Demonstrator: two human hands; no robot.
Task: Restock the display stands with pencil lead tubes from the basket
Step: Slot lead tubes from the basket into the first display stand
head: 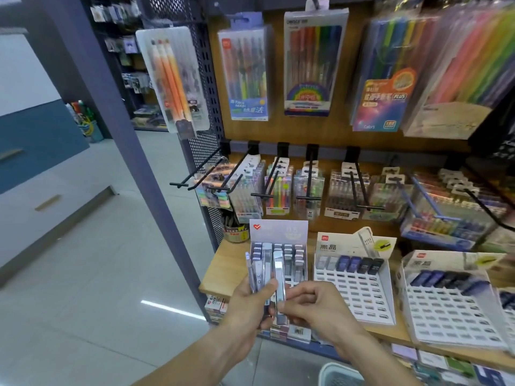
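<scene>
A: The left hand [252, 302] is wrapped around a fanned bunch of pencil lead tubes [263, 270]; the right hand [309, 303] pinches one tube [279, 285] out of that bunch between thumb and fingertips.

B: Where is all this, relative to the stands?

A: In the air, just in front of the leftmost display stand [278, 232] on the wooden shelf [214, 270]. The middle stand [355, 285] and the right stand [451, 299] are mostly empty slots. The basket [338, 374] sits low, at the bottom edge.

B: What might go wrong?

A: I'd judge the fan is loose; tugging one tube out could drag a neighbour free and drop it to the floor. A tilted tube might also catch on a slot edge.

B: And their orientation?

A: Long axes run near upright, top ends pointing up and slightly away toward the stand, spreading a little leftward.
</scene>
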